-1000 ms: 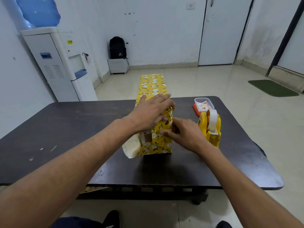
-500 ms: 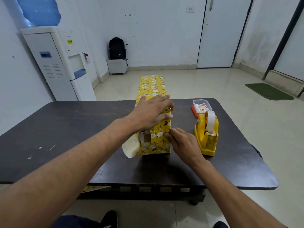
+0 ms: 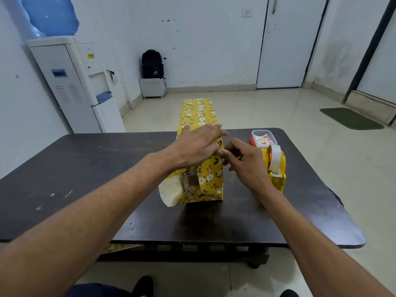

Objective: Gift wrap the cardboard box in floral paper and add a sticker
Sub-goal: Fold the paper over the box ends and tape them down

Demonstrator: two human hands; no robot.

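Head view: the cardboard box [image 3: 191,180], sheathed in floral paper [image 3: 211,179], was stood on the table [image 3: 85,168]. The paper was pressed flat on top by the straight-fingered left hand [image 3: 197,146] and pinched at its near upper corner by the curled fingertips of the right hand [image 3: 246,163]. A tape dispenser [image 3: 277,166] was set at the box's 3 o'clock.

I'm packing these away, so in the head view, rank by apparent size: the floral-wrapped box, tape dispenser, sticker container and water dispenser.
1. water dispenser, which looks biggest though it stands farthest away
2. floral-wrapped box
3. tape dispenser, partly behind the right hand
4. sticker container, smallest
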